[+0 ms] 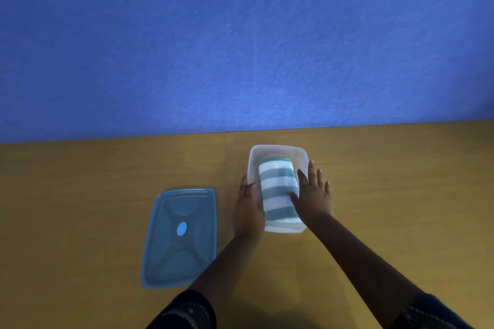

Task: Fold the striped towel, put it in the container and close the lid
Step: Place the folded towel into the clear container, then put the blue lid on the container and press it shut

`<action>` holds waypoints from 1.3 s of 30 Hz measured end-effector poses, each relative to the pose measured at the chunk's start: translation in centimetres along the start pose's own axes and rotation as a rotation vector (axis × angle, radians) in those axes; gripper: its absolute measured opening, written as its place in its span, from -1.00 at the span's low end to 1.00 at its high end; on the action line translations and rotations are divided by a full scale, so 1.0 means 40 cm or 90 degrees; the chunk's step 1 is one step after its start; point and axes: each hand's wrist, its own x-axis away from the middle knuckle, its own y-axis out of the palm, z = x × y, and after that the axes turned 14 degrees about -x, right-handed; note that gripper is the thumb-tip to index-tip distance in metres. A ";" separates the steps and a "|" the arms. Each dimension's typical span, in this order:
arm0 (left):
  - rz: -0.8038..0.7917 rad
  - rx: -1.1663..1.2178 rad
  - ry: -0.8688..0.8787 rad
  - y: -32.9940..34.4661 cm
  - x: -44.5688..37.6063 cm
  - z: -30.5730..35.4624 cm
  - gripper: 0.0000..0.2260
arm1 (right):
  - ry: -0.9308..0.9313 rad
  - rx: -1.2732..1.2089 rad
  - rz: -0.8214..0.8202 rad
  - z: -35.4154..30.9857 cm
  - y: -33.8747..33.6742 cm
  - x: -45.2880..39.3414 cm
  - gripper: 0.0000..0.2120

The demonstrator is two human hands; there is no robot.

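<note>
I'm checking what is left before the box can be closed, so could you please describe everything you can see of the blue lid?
The translucent blue plastic lid is a rounded rectangle with a raised rim, curved moulded panels and a brighter blue oval at its centre. It lies flat on the wooden table, off the clear plastic container and to its left, with a gap between them. Neither the left hand nor the right hand touches it; only the table does.
</note>
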 end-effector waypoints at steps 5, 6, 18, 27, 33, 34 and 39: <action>-0.019 -0.005 0.013 -0.009 -0.001 -0.007 -0.58 | 0.006 -0.016 -0.009 0.002 -0.001 0.000 -0.46; -0.025 -0.007 0.026 -0.013 0.000 -0.009 -0.58 | 0.008 -0.013 -0.012 0.001 0.000 0.001 -0.47; 0.012 -0.299 -0.085 -0.042 0.013 -0.093 -0.50 | 0.008 0.010 -0.009 0.003 0.010 -0.003 -0.55; -0.146 -0.447 -0.144 -0.031 0.035 -0.203 -0.53 | 0.004 0.020 -0.007 0.003 0.013 -0.004 -0.56; -0.144 -0.416 -0.103 -0.036 0.018 -0.215 -0.57 | 0.003 0.009 -0.006 0.004 0.012 -0.002 -0.55; -0.143 -0.411 -0.098 -0.039 0.013 -0.214 -0.57 | 0.003 0.008 -0.006 0.004 0.012 -0.002 -0.55; -0.088 -0.347 -0.051 -0.063 -0.017 -0.187 -0.56 | 0.005 0.013 -0.007 0.000 0.008 -0.001 -0.55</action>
